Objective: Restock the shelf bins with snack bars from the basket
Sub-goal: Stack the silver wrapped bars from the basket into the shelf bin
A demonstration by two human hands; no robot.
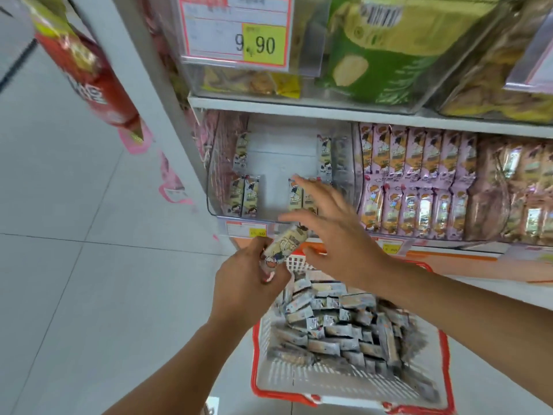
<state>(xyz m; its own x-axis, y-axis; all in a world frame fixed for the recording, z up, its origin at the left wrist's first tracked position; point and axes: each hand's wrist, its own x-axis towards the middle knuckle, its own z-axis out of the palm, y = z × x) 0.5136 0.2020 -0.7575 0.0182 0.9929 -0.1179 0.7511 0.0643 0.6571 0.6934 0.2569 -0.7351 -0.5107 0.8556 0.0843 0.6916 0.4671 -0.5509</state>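
My left hand (248,283) is closed around a cream and blue snack bar (285,244), holding it tilted just below the front lip of a clear shelf bin (215,175). My right hand (335,232) hovers with fingers spread in front of that bin, touching nothing that I can see. Inside the bin a few matching bars (244,196) stand upright along its sides, and its middle is bare. Below my arms sits a white basket with a red rim (260,369), holding several of the same bars (341,327) in a loose heap.
To the right of the clear bin, pink-wrapped bars (419,181) fill the neighbouring bin. The shelf above carries bins of green and yellow snack bags (389,49) and a price tag reading 9.90 (236,31). A red hanging packet (89,73) dangles at left over the tiled floor.
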